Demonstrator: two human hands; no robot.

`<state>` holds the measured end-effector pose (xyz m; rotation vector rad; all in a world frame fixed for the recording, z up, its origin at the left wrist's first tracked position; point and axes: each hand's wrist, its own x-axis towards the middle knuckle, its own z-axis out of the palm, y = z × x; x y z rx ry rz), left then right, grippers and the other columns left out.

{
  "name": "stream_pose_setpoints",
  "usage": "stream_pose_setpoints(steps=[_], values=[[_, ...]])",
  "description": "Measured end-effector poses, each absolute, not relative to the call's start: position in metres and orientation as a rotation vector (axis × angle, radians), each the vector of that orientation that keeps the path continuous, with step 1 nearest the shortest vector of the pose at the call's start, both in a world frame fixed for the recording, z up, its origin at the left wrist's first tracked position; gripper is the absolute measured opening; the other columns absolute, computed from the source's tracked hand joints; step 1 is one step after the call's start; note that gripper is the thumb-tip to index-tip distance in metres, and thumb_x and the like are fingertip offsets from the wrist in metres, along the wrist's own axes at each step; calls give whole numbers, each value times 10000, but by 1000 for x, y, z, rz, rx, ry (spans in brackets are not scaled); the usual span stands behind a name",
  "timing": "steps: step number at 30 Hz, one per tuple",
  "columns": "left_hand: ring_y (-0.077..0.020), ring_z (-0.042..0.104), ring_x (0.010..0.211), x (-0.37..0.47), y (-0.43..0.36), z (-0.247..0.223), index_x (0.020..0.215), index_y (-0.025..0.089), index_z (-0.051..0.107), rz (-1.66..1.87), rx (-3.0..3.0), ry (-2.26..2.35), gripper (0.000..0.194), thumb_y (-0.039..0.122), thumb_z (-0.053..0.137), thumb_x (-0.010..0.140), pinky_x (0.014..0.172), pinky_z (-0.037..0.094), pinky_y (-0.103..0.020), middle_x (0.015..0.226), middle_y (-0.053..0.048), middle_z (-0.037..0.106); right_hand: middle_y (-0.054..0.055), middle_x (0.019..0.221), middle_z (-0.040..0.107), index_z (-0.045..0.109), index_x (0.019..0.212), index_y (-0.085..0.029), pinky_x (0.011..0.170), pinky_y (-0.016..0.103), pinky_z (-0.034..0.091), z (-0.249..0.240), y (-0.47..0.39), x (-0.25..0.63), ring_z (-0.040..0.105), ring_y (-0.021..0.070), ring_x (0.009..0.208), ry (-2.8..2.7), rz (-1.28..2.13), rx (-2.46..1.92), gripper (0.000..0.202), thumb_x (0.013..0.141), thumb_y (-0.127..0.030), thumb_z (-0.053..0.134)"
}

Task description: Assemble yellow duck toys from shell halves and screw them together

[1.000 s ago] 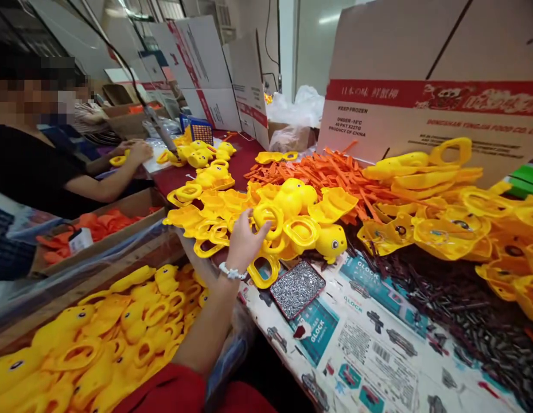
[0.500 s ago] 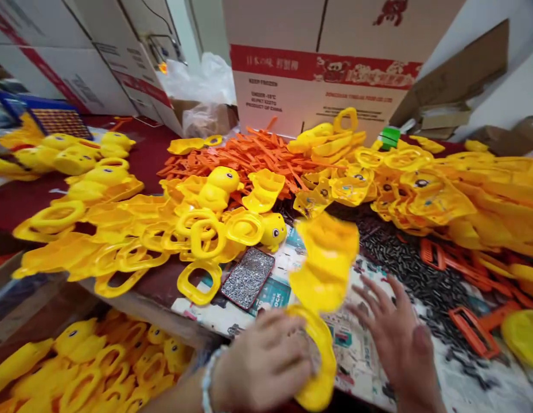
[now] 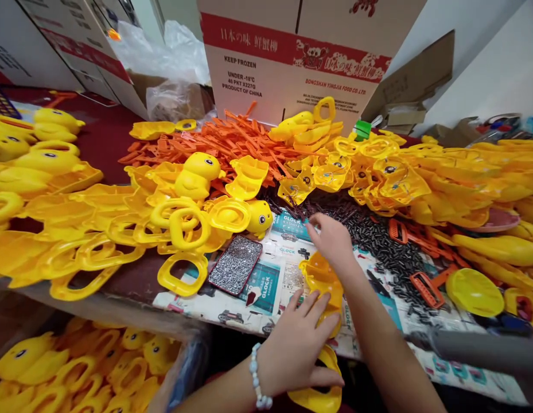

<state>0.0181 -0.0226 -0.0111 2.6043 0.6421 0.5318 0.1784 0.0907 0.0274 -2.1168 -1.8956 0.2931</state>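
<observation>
My left hand [image 3: 298, 338], with a beaded bracelet at the wrist, lies with fingers spread on a yellow plastic duck-shaped half shell [image 3: 322, 275]. The shell's ring-shaped lower end hangs over the table edge below my palm. My right hand [image 3: 330, 238] reaches across beyond the shell, fingers curled together near the printed sheet [image 3: 287, 252]; what they pinch, if anything, is hidden. To its right are many small black cylindrical pieces [image 3: 378, 235]. A dark tray of small silvery metal pieces, probably screws [image 3: 237, 265], sits to the left.
Yellow duck shells [image 3: 85, 201] pile up at left and more shells [image 3: 464, 172] at right. Orange plastic strips [image 3: 214, 137] heap before a printed carton [image 3: 287, 63]. A grey tool [image 3: 473, 347] lies at front right, near a yellow cup-like piece [image 3: 475, 291]. A box below holds finished-looking ducks [image 3: 34, 358].
The duck shell has come down from my left hand's grip onto the table edge. My left hand has spread over it. My right hand has moved forward and left. The view has shifted right.
</observation>
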Motion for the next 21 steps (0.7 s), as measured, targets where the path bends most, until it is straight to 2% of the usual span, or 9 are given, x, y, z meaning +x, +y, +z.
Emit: stream_pose_setpoints(steps=[2, 5, 9, 11, 13, 15, 17, 21], values=[[-333, 450, 1277, 24, -25, -12, 1294, 189, 452, 442, 2579, 747, 795, 719, 578, 714, 1072, 334, -548, 1401, -143, 472, 70, 1006, 520, 555, 1079, -85, 915, 348, 471, 27, 126, 174, 523, 162, 963, -1906, 238, -2248, 239, 990, -307, 550], [-319, 493, 1227, 16, -30, -14, 1241, 196, 492, 417, 2538, 891, 707, 662, 622, 726, 1064, 332, -560, 1351, -115, 523, 74, 1010, 518, 552, 1097, -80, 879, 327, 500, 20, 155, 171, 535, 158, 946, -1964, 212, -2347, 286, 986, -343, 572], [-324, 390, 1328, 3, -31, -11, 1229, 189, 496, 485, 2582, 849, 660, 656, 577, 768, 1125, 209, -577, 1398, -133, 474, 68, 964, 530, 577, 1013, -74, 895, 338, 477, 28, 142, 179, 532, 162, 939, -1952, 96, -2366, 178, 971, -246, 571], [-329, 343, 1360, 7, -30, -10, 1267, 183, 467, 514, 2595, 782, 711, 696, 520, 777, 1131, 200, -563, 1430, -155, 427, 76, 960, 541, 590, 990, -72, 902, 335, 447, 42, 121, 184, 526, 173, 931, -1956, 31, -2289, 105, 939, -157, 555], [-337, 395, 1314, 17, -27, -10, 1266, 166, 464, 501, 2599, 776, 742, 702, 541, 758, 1120, 224, -553, 1395, -162, 455, 68, 956, 555, 603, 990, -88, 855, 275, 435, 54, 95, 188, 529, 156, 881, -2039, 47, -2130, 110, 918, -138, 537], [-328, 477, 1217, 29, -25, -10, 1208, 155, 497, 461, 2601, 816, 729, 675, 622, 712, 1106, 255, -543, 1308, -145, 520, 39, 902, 569, 626, 923, -120, 742, 208, 428, 60, 70, 190, 531, 123, 789, -2200, 164, -1927, 110, 902, -181, 537], [-303, 517, 1136, 37, -24, -10, 1144, 152, 529, 423, 2611, 832, 700, 651, 674, 676, 1095, 278, -525, 1203, -113, 570, 27, 838, 570, 634, 837, -138, 661, 194, 405, 57, 52, 192, 525, 115, 725, -2336, 266, -1746, 168, 901, -233, 511], [-285, 521, 1084, 40, -21, -9, 1093, 110, 565, 401, 2648, 842, 726, 687, 658, 663, 1104, 270, -498, 1102, -104, 591, 61, 796, 550, 617, 797, -128, 648, 228, 368, 37, 40, 196, 509, 144, 721, -2411, 250, -1593, 313, 954, -268, 385]])
